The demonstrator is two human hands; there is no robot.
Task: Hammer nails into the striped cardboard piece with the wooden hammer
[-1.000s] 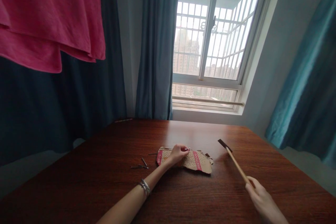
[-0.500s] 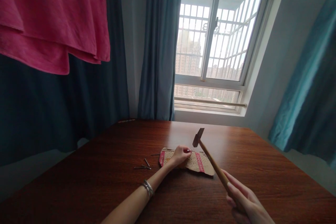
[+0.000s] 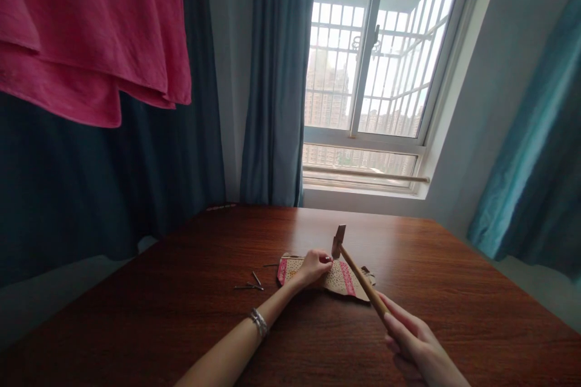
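My right hand [image 3: 415, 341] is wrapped round the wooden handle of a hammer [image 3: 363, 281]. Its metal head is just above the fingertips of my left hand [image 3: 315, 267], close to them. With the thumb and fingers pinched together, my left hand steadies a small nail, mostly hidden, over a piece of patterned cardboard [image 3: 336, 283]. That cardboard is tan with dark dots and pink bands, has an uneven edge and lies flat. Left of it, several loose metal nails [image 3: 254, 285] are scattered.
Everything lies on a dark brown wooden table [image 3: 172, 326]. Beyond it stand a barred window [image 3: 363, 72] and blue curtains [image 3: 275, 84]. A pink cloth [image 3: 100, 30] hangs at upper left.
The hammer head has come down and slightly left, closer to my left fingertips, and my right hand has shifted a little left. My left hand keeps its pinch on the cardboard.
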